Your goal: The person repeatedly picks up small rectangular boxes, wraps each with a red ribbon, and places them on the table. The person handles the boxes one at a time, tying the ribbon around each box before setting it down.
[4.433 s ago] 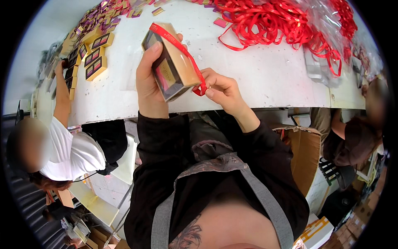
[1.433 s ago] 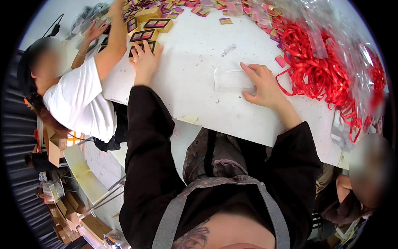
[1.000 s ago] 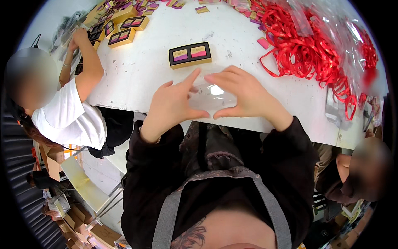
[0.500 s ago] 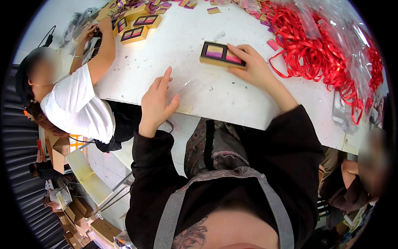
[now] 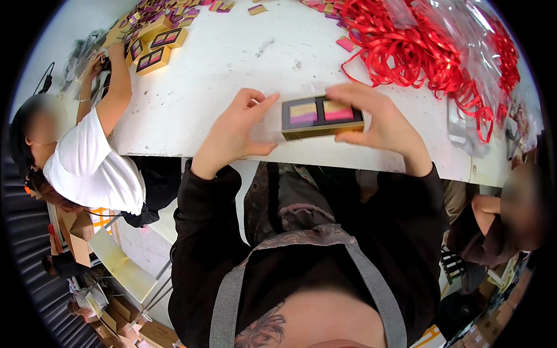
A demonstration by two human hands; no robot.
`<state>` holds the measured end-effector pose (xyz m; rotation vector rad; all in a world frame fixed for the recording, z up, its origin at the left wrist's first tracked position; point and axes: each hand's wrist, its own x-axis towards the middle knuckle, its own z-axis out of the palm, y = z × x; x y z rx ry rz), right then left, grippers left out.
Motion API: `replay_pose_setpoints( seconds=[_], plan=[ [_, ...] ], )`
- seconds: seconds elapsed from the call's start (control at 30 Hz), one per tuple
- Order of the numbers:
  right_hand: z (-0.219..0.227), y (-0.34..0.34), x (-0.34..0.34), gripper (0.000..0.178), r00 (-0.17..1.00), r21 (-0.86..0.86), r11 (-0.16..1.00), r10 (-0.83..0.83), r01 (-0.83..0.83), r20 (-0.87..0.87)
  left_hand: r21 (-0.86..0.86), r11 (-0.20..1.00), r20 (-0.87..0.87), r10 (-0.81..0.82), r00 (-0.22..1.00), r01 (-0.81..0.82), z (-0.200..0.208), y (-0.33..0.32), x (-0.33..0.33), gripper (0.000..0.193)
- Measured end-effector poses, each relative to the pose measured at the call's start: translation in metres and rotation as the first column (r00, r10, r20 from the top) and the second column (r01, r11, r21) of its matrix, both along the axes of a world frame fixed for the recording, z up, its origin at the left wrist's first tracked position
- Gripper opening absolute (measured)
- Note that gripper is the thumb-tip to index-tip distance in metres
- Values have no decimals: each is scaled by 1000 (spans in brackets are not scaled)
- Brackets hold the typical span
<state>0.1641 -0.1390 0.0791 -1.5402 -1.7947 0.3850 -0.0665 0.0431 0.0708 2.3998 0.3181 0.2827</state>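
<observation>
My right hand (image 5: 386,119) grips the right end of a small gold box (image 5: 322,130), fingers over the top edge and thumb below. Two square windows in the box's black front show packets, one purple and gold, one pink and gold. Facing its left end is my left hand (image 5: 235,130), curved, with thumb and fingertips at the two edges of a faint clear plastic sleeve (image 5: 271,120). That sleeve is blurred and see-through; whether the box end is inside it, I cannot tell. Both hands are raised over the near edge of the white table (image 5: 232,64).
Red ribbon (image 5: 406,52) lies tangled at the right beside clear plastic bags (image 5: 470,40). Several filled gold boxes (image 5: 154,58) sit at the far left, near scattered small packets (image 5: 168,11). A person in a white shirt (image 5: 96,165) works at the left; another person (image 5: 484,226) is at the right.
The box has come nearer to me in my right hand. My left hand has moved right toward it, from spread fingers to a curved hold on the clear sleeve. The head view has shifted.
</observation>
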Motion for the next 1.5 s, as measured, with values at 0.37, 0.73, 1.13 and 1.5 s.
replay_pose_setpoints(
  seconds=[0.37,0.73,1.13,1.5],
  plan=[
    [8,4,-7,51,853,109,896,-363,430,-375,-3,1000,133,22,991,-22,-2,-10,27,70],
    [-30,20,-39,43,911,453,797,-400,400,-100,-436,900,147,53,988,17,-28,-30,50,80],
    [-33,29,-48,33,883,352,822,-467,449,-35,-588,808,443,282,851,38,-51,-60,56,68],
    [-70,38,-68,32,633,132,807,-339,576,-696,-674,739,405,360,841,8,-62,-69,64,27]
  ],
)
